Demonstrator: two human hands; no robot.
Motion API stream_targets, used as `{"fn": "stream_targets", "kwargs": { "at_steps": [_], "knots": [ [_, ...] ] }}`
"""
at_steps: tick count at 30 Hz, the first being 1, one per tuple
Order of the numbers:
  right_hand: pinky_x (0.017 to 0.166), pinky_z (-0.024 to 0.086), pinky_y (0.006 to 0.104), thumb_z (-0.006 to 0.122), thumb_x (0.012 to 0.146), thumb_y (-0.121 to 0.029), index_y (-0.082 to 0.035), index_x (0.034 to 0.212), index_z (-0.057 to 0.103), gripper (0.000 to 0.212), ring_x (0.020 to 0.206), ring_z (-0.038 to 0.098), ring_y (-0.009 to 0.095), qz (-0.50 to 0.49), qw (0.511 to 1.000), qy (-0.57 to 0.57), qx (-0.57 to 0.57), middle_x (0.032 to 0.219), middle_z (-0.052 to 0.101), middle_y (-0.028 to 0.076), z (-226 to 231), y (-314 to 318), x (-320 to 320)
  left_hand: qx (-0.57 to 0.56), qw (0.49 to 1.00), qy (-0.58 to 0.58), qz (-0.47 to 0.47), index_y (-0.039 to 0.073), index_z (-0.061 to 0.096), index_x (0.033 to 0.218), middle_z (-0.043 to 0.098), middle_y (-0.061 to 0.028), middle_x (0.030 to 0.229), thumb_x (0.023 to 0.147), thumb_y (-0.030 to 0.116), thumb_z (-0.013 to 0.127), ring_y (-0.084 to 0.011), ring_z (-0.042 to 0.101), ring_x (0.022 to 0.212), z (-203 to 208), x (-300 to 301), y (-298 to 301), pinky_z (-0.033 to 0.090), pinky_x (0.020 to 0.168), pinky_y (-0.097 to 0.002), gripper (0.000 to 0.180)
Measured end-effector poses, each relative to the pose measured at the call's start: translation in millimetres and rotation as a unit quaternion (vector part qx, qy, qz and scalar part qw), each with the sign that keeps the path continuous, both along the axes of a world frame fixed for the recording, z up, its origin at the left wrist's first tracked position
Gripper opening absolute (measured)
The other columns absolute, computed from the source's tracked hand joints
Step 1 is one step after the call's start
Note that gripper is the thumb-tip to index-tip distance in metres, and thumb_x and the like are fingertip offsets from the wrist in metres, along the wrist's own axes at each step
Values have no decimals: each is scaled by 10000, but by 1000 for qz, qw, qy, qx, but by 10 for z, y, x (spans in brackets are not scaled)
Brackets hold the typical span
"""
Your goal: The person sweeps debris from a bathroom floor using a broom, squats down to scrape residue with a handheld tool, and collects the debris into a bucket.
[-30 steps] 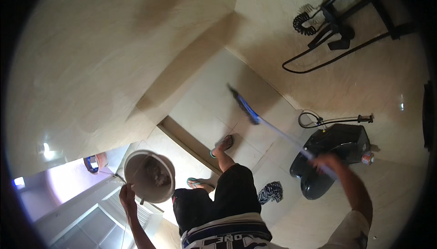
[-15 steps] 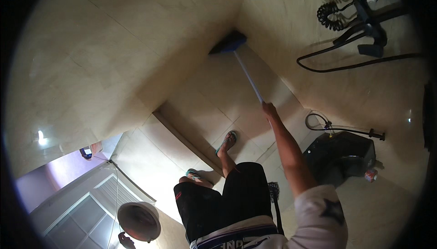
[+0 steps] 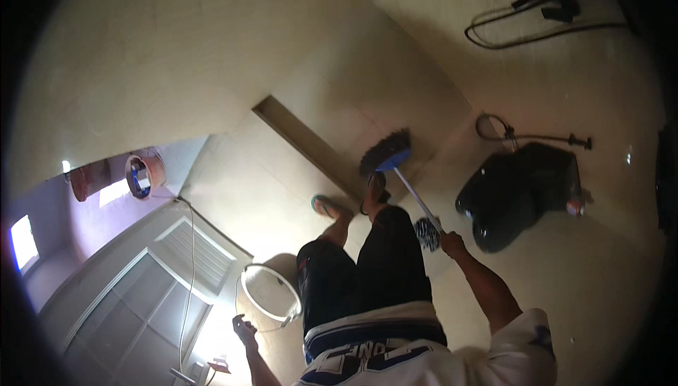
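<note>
A broom with dark bristles and a blue head (image 3: 395, 162) reaches forward on a pale handle, and my right hand (image 3: 453, 245) is closed round that handle. Its bristles hang just ahead of my right foot, near the raised floor sill. At lower left, my left hand (image 3: 245, 329) is closed at the thin wire handle of a light-rimmed bucket (image 3: 285, 270). The bucket is tilted with its mouth showing, close beside my left leg. Close to the broom handle, a black-and-white brush head (image 3: 427, 235) shows; my right hand and the handle partly hide what lies below it.
A black toilet (image 3: 519, 188) stands on the right by the wall hose (image 3: 544, 139). A raised sill (image 3: 304, 147) crosses the floor ahead of my sandalled feet. Left are a grey panelled door (image 3: 152, 301) and a hanging cord; black shower fittings (image 3: 558, 1) hang upper right.
My right hand has drawn the broom back from the far corner to near my feet. My left hand and the bucket have come forward and nearer my leg. The view has shifted.
</note>
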State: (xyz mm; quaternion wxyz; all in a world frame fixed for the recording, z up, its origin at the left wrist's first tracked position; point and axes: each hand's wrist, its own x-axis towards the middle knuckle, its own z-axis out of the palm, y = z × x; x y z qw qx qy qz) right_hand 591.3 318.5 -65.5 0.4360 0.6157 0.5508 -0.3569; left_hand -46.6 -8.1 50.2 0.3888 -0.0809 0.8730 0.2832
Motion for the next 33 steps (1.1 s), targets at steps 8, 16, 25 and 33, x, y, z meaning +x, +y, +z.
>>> {"fn": "stream_targets", "kwargs": {
  "at_steps": [8,16,25,33],
  "knots": [
    [648,503,483,414,916,-355,4,929,572,392,782,626,418,-196,956,88,200,832,640,232,-926,563,-925,-8,995,17,93,63,479,1149,356,25,640,947,246,414,-54,313,494,156,272,178,294,446,-193,280],
    [712,532,473,407,945,-334,13,948,621,408,784,657,376,-160,921,179,308,769,637,230,-2018,1271,-2887,-28,994,63,-80,26,491,1133,370,26,602,961,306,448,-60,354,514,520,366,-22,324,478,-210,331],
    [690,509,474,494,913,-358,-5,911,620,376,815,634,378,-56,990,17,131,848,632,219,-487,-1026,112,12,996,29,-84,45,569,1051,414,13,570,981,252,402,-66,371,485,27,680,-54,306,449,-221,275],
    [682,504,488,453,939,-405,-16,940,609,419,781,638,398,-130,983,-47,120,807,630,223,459,-1589,793,73,990,72,-96,49,579,1052,426,12,542,983,288,383,-70,383,459,-22,1060,-707,316,426,-222,316]
  ]
}}
